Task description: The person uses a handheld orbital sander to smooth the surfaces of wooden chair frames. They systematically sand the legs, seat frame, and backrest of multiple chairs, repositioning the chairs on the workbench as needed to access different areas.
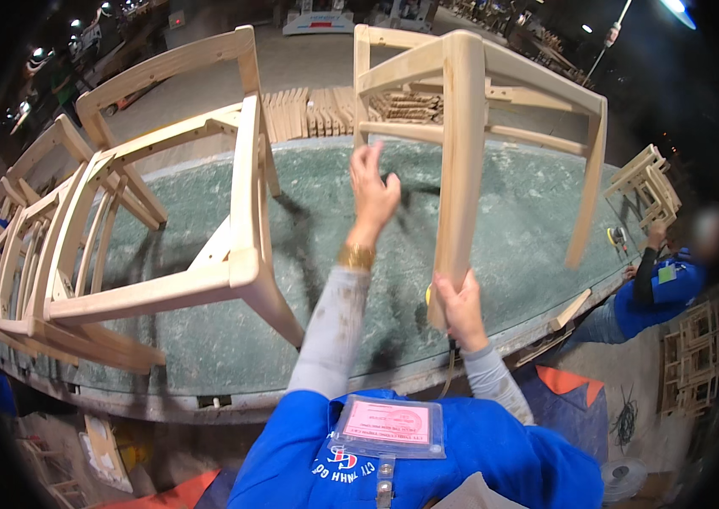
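Note:
An unfinished wooden chair frame (461, 127) stands tipped on the green worktable (325, 225), in front of me and a little to the right. My right hand (463, 312) is closed around the lower end of its nearest leg. Behind that leg a small yellow edge shows, with a dark cord or hose below; the rest of that object is hidden. My left hand (374, 188) is raised over the table with thumb and fingers apart, holding nothing. Its fingertips come close to the frame's far left leg; whether they touch it I cannot tell.
Another chair frame (164, 301) stands close on my left, with several more lined up beyond it. Stacked wooden pieces (308, 113) lie past the far edge. At the right, a co-worker in blue (661, 284) handles a small frame (648, 182) near a yellow sander (615, 236).

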Demonstrator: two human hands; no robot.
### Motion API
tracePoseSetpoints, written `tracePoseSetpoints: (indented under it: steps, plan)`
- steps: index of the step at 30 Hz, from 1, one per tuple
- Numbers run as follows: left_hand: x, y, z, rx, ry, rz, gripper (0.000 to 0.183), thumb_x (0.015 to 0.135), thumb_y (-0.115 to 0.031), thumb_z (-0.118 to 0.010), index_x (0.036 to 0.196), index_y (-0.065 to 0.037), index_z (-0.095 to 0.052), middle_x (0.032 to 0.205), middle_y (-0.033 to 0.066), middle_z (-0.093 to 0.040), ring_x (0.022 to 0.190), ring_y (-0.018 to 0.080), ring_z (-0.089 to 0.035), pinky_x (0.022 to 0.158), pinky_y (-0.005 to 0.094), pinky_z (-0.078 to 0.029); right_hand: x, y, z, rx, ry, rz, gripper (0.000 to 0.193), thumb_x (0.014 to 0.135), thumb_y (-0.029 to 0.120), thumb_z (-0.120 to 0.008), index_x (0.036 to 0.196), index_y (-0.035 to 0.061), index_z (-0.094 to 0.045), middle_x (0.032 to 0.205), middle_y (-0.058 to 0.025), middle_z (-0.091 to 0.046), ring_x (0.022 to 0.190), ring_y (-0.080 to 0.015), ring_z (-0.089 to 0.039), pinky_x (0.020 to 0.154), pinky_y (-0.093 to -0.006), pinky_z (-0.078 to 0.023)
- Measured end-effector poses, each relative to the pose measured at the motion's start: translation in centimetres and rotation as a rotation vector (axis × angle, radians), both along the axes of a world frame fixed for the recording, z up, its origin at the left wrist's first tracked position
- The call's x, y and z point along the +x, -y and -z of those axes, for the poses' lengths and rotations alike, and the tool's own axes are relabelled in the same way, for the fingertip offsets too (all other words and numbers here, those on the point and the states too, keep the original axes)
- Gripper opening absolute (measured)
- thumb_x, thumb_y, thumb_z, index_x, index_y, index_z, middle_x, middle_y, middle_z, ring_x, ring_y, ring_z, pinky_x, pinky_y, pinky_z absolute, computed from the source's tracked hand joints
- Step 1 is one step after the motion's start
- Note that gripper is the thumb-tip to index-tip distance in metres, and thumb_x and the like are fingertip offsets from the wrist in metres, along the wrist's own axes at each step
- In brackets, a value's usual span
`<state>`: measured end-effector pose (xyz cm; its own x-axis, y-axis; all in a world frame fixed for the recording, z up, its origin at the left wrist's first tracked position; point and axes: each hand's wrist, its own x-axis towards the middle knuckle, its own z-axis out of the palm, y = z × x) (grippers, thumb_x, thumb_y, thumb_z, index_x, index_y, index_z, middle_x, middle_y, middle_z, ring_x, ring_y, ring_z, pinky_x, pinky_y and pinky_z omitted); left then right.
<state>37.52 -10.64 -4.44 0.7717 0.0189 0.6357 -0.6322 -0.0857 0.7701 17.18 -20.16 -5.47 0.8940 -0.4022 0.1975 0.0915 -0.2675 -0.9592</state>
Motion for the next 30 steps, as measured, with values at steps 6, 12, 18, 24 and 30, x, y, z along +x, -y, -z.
tracePoseSetpoints:
  steps: [6, 12, 18, 24, 30]
  plan:
    - [8.6, 2.9, -4.1, 0.468, 0.378, -0.004, 0.025, 0.069, -0.008, -0.056, 0.094, -0.003, -0.056, 0.093, 0.0178, -0.056, 0.095, 0.0354, -0.054, 0.081, 0.0429, -0.044, -1.6, 1.6, 0.0, -0.031, 0.086, 0.148, 0.032, 0.08, 0.021, -0.069, 0.1, -0.0031, -0.058, 0.086, -0.0057, -0.062, 0.076, -0.0113, -0.056, 0.068, -0.028, -0.048]
    - [6.1, 6.5, -5.5, 0.424, 0.456, 0.124, 0.01, 0.067, -0.009, -0.058, 0.071, -0.004, -0.051, 0.066, 0.0173, -0.056, 0.07, 0.0373, -0.057, 0.061, 0.0454, -0.045, -5.7, 9.9, -2.8, -0.065, 0.113, 0.148, 0.044, 0.078, 0.035, -0.069, 0.095, -0.0041, -0.059, 0.078, -0.0058, -0.062, 0.068, -0.0098, -0.057, 0.059, -0.0261, -0.047]
    - [4.1, 10.3, -11.7, 0.595, 0.666, 0.022, 0.01, 0.068, -0.013, -0.06, 0.065, -0.008, -0.052, 0.058, 0.015, -0.056, 0.059, 0.034, -0.058, 0.051, 0.0428, -0.044, -4.1, 21.0, -3.8, 0.103, 0.11, 0.01, 0.055, 0.075, 0.04, -0.07, 0.104, -0.0043, -0.055, 0.075, -0.0111, -0.062, 0.063, -0.0182, -0.061, 0.055, -0.0308, -0.05]
    - [5.1, 14.6, -13.7, 0.767, 0.76, -0.013, 0.009, 0.067, -0.012, -0.058, 0.062, -0.005, -0.054, 0.056, 0.0175, -0.055, 0.056, 0.0361, -0.058, 0.05, 0.0428, -0.046, -1.3, 15.9, 0.7, -0.825, 0.367, 0.768, 0.057, 0.074, 0.026, -0.071, 0.123, 0.0094, -0.049, 0.124, -0.0232, -0.045, 0.112, -0.0378, -0.046, 0.091, -0.045, -0.041]
    - [3.9, 21.0, -13.9, 0.829, 0.785, 0.04, 0.007, 0.066, -0.013, -0.058, 0.062, -0.007, -0.056, 0.059, 0.0151, -0.059, 0.056, 0.033, -0.06, 0.051, 0.0422, -0.047, 1.4, 10.5, 16.7, -0.996, -0.558, 0.411, 0.057, 0.072, 0.026, -0.07, 0.125, 0.0198, -0.048, 0.128, -0.0229, -0.039, 0.118, -0.0391, -0.041, 0.085, -0.0591, -0.04]
